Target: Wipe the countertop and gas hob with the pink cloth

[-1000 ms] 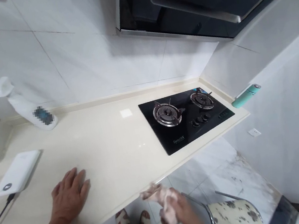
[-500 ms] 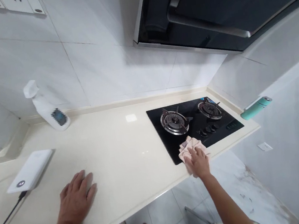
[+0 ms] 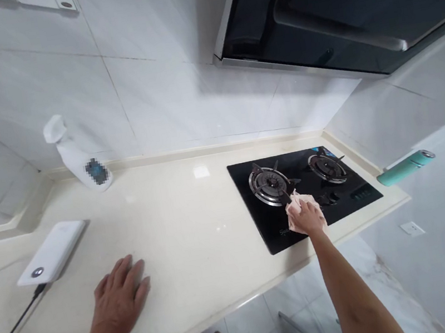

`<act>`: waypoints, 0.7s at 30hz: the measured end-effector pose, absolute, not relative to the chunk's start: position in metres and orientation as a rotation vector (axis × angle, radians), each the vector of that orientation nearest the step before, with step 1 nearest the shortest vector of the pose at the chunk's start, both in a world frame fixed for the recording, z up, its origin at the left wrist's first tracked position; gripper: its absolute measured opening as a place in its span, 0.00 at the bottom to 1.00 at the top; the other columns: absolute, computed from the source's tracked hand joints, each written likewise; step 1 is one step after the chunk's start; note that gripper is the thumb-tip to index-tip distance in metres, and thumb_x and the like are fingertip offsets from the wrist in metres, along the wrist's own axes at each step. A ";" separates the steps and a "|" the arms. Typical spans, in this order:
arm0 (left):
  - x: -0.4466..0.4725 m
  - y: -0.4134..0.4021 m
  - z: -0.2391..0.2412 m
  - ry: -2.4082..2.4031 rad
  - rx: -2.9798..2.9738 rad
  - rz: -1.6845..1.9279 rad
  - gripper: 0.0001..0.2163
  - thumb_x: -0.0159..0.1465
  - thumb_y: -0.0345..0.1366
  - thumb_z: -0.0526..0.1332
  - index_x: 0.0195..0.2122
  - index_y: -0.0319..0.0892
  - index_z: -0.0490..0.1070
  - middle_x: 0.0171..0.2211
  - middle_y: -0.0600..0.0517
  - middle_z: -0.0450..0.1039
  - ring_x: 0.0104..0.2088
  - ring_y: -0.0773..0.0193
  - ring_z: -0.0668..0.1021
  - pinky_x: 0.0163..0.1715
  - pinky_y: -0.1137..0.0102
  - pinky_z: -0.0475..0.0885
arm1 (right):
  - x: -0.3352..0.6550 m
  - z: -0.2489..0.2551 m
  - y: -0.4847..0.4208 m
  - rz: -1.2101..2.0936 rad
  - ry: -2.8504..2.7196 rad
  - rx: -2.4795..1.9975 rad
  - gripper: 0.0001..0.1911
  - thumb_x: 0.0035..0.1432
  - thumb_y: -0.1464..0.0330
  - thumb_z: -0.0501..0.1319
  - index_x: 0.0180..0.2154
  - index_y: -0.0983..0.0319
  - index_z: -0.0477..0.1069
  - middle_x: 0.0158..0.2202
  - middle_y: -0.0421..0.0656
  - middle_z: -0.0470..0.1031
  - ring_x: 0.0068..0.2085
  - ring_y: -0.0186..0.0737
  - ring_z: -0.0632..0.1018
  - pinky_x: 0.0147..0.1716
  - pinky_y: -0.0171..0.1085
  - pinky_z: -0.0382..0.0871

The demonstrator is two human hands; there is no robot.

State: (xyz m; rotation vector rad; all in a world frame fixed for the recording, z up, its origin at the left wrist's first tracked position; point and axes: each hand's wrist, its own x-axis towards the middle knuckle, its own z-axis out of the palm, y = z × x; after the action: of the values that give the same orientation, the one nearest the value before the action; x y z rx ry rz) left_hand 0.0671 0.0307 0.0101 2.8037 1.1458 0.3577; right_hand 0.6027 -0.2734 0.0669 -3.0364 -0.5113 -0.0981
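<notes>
My right hand (image 3: 310,217) presses a crumpled pale pink cloth (image 3: 295,221) onto the black glass gas stove (image 3: 267,232), its fingers bent over the fabric. The cloth sits just in front of the left burner (image 3: 270,186) and beside the control knobs (image 3: 329,199), partly covering them. Farther right is the second burner (image 3: 327,167). My left hand (image 3: 119,300) lies flat on the cream countertop (image 3: 183,240) with the fingers apart, holding nothing.
A white spray bottle (image 3: 80,161) stands at the back left. Nearer lies a white power bank (image 3: 52,252) with a black cable (image 3: 15,323). A green cylinder (image 3: 404,168) stands at the right end. Overhead juts a dark range hood (image 3: 333,14).
My right hand has slid the cloth from the stove's front edge inward, toward the burner and knobs. The view has shifted slightly; my left hand stays on the counter.
</notes>
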 end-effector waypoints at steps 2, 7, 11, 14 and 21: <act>0.067 0.030 0.009 1.143 2.800 0.395 0.23 0.73 0.46 0.49 0.63 0.44 0.71 0.70 0.39 0.66 0.71 0.45 0.65 0.69 0.45 0.59 | 0.582 0.062 -0.272 -0.120 -0.426 -3.028 0.29 0.72 0.53 0.49 0.65 0.60 0.69 0.62 0.57 0.69 0.61 0.59 0.70 0.56 0.55 0.66; 0.071 0.029 0.011 1.111 2.816 0.444 0.24 0.73 0.45 0.48 0.61 0.40 0.73 0.69 0.34 0.67 0.70 0.41 0.67 0.66 0.43 0.62 | 0.484 0.046 -0.258 -0.188 -0.413 -3.011 0.29 0.72 0.53 0.48 0.64 0.63 0.69 0.63 0.62 0.66 0.60 0.66 0.69 0.50 0.59 0.68; 0.073 0.030 0.013 1.130 2.803 0.446 0.24 0.72 0.45 0.48 0.60 0.40 0.74 0.68 0.35 0.67 0.69 0.40 0.68 0.66 0.42 0.62 | 0.379 0.038 -0.230 -0.026 -0.919 -2.812 0.24 0.67 0.58 0.60 0.61 0.58 0.72 0.63 0.57 0.67 0.58 0.63 0.69 0.52 0.58 0.66; 0.074 0.030 0.015 1.143 2.791 0.421 0.24 0.72 0.45 0.48 0.60 0.41 0.74 0.68 0.36 0.67 0.70 0.41 0.67 0.67 0.43 0.62 | 0.308 0.036 -0.224 0.214 -1.286 -2.479 0.25 0.58 0.62 0.67 0.58 0.53 0.73 0.62 0.53 0.67 0.56 0.60 0.69 0.52 0.58 0.65; 0.075 0.028 0.022 1.140 2.795 0.339 0.25 0.73 0.46 0.47 0.62 0.40 0.71 0.70 0.35 0.65 0.71 0.42 0.65 0.67 0.44 0.60 | 0.277 0.029 -0.332 0.632 -1.339 -1.987 0.19 0.51 0.64 0.67 0.47 0.53 0.74 0.50 0.44 0.73 0.50 0.50 0.75 0.51 0.48 0.72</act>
State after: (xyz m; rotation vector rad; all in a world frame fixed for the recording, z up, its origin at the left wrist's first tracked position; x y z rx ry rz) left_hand 0.0746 0.0283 0.0218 2.7954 1.1403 0.3395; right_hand 0.2768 -0.3319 0.0294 -1.9868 -1.3394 0.6324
